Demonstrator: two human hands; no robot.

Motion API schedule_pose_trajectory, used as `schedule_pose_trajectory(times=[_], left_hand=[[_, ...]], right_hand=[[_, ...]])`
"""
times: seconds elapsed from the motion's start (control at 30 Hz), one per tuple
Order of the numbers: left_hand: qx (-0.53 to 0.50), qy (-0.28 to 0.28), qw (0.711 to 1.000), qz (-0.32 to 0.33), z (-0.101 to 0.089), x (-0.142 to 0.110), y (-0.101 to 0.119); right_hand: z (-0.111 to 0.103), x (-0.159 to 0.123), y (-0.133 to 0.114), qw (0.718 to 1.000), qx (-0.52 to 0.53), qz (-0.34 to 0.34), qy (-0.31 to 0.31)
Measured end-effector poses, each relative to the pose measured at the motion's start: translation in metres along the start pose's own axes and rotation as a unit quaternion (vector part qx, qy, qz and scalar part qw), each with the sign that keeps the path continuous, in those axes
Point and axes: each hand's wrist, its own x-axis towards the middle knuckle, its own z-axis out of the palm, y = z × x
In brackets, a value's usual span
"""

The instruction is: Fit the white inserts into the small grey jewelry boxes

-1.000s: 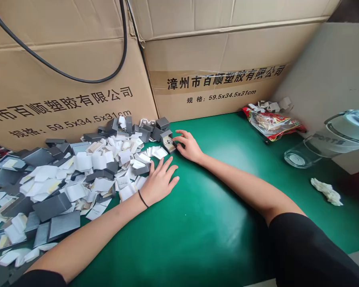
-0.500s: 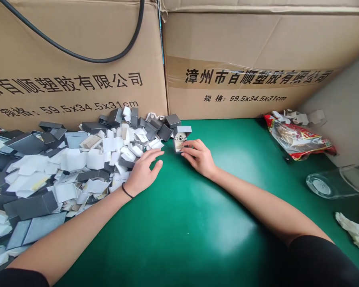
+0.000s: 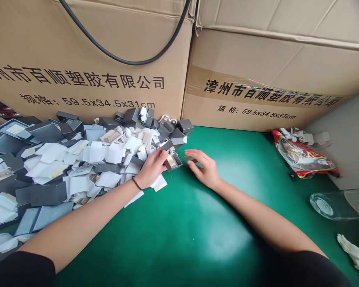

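Observation:
My left hand (image 3: 152, 168) grips a small dark grey gift box (image 3: 175, 161) by its side, at the right edge of a heap of boxes. The box's lid is up, and a pale inside with a yellowish patch shows. To its right, my right hand (image 3: 204, 168) is apart from the box, with bent, parted fingers and nothing in them. A white paper piece with a yellow edge (image 3: 159, 183) lies on the green table (image 3: 173, 231) below my left hand.
A heap of grey boxes and white paper inserts (image 3: 77, 184) covers the left side. Large cardboard cartons (image 3: 245, 107) stand at the back, with a black cable (image 3: 134, 63) hanging before them. At right are a red plastic bag (image 3: 302, 155), a clear glass (image 3: 323, 205) and a crumpled tissue (image 3: 354, 253).
The small box has passed from my right hand's fingers to my left hand's grip, tilted. My right hand has let go. White paper now lies below my left hand, and the view has shifted left.

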Motion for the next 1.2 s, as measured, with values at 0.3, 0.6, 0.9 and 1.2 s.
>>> schedule_pose_trajectory(times=[0.3, 0.6, 0.9, 1.2], left_hand=[[0.33, -0.079, 0.873, 0.349, -0.002, -0.017, 0.002], [-0.005, -0.046, 0.996, 0.072, 0.002, -0.01, 0.007], [-0.278, -0.069, 0.938, -0.193, 0.003, 0.0, 0.011], [-0.248, -0.03, 0.952, -0.179, 0.007, 0.001, 0.009]], right_hand=[[0.036, 0.054, 0.02, 0.97, -0.169, -0.021, -0.175], [0.032, 0.047, 0.023, 0.951, 0.153, 0.257, 0.076], [0.004, 0.034, 0.01, 0.913, 0.124, 0.256, 0.293], [0.007, 0.025, -0.006, 0.948, -0.273, -0.147, -0.077]])
